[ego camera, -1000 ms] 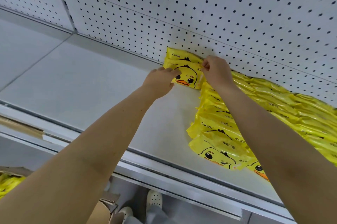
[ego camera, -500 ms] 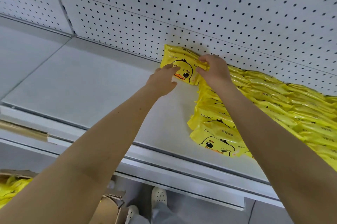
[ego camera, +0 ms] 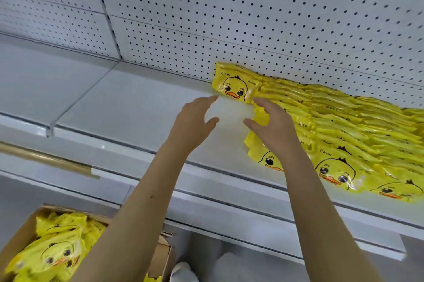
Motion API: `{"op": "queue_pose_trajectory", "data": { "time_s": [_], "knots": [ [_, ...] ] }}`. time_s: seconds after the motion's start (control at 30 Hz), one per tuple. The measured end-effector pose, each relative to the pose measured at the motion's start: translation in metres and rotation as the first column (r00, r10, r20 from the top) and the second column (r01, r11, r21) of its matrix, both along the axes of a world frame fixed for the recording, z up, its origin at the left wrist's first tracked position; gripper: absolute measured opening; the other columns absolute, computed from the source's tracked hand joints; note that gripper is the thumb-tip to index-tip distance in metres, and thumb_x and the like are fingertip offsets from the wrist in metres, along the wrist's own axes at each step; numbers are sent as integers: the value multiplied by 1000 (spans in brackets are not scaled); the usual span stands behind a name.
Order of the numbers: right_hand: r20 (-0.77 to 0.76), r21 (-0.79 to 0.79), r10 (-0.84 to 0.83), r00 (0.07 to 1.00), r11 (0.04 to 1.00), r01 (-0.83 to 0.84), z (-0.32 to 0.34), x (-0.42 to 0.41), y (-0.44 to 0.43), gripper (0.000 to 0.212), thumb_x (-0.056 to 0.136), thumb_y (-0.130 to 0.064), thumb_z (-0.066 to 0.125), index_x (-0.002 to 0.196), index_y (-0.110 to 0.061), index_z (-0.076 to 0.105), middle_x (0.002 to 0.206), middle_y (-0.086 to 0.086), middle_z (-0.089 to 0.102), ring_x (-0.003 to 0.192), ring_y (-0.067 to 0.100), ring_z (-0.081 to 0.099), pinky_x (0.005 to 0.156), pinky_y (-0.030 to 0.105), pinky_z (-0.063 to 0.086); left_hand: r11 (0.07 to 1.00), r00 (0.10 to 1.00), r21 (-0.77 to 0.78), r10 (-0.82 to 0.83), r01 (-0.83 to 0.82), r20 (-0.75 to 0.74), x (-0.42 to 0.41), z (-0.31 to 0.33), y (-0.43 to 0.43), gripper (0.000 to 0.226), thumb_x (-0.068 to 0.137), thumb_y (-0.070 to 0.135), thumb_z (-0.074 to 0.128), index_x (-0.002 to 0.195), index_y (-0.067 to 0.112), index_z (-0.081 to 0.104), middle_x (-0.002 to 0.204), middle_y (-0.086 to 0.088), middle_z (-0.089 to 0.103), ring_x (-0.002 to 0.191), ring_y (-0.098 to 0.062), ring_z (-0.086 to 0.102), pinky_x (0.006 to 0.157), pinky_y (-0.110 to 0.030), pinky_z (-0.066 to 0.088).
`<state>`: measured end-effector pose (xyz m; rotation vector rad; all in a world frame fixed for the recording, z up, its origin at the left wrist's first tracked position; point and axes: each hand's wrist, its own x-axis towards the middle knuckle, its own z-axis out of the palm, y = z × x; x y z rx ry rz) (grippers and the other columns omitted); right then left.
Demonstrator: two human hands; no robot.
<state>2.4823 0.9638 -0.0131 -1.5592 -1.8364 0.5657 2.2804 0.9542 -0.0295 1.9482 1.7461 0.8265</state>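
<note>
Locating the duck-print wipes pack (ego camera: 234, 85) at the rear of the shelf (ego camera: 137, 102), standing against the pegboard back panel (ego camera: 252, 17) at the left end of the row of matching yellow packs (ego camera: 344, 125). Placing it just beyond both sets of fingertips, above the gap between the two hands.

Running its long axis left to right along the panel. Facing its printed front toward the camera, duck head uppermost.

Holding the left hand (ego camera: 195, 118) below and left of the pack, with fingers (ego camera: 206, 100) spread and relaxed, gripping nothing and keeping clear of the pack.

Holding the right hand (ego camera: 273, 125) below and right, with fingers (ego camera: 261, 102) likewise spread and gripping nothing. Placing the forefinger tip just beside the pack's lower right corner; contact impossible to confirm. Hovering the palm over the near packs of the row; touching or not, impossible to tell.

Noting a cardboard box (ego camera: 27, 226) below the shelf at lower left, carrying more duck-print packs (ego camera: 57, 247).
</note>
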Motion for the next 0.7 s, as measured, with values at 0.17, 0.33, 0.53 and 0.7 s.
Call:
{"op": "queue_pose_trajectory", "data": {
  "time_s": [0.17,0.33,0.53,0.7],
  "knots": [
    [1,-36,124,992,992,-124,-28,-6,-50,48,82,-25,72,127,-23,56,126,-7,57,117,15,51,95,27,39,985,985,-77,147,-154,-86,-6,-29,-75,55,93,28,58,143,26,38,145,3,43,130,-22,40,108,-35,33],
    [184,-80,316,931,949,-306,-50,-4,-77,50,85,-29,67,132,-20,52,128,-3,57,119,20,48,98,32,40,940,932,-121,288,-319,-219,11,-52,-126,55,95,32,53,145,30,33,147,5,39,134,-20,35,110,-34,29],
    [137,-200,502,854,858,-472,-91,-1,-110,50,87,-31,66,133,-23,49,132,-5,54,124,15,45,100,26,37,862,863,-175,420,-476,-280,27,-81,-180,52,93,28,56,142,28,39,144,4,43,132,-22,36,109,-38,33],
    [122,-249,635,763,764,-595,-108,-18,-135,52,87,-32,66,135,-24,47,133,-6,53,123,14,46,99,24,41,778,817,-268,494,-568,-297,21,-101,-244,55,88,23,59,140,26,43,142,4,45,132,-20,37,107,-36,33]
  ]
}}
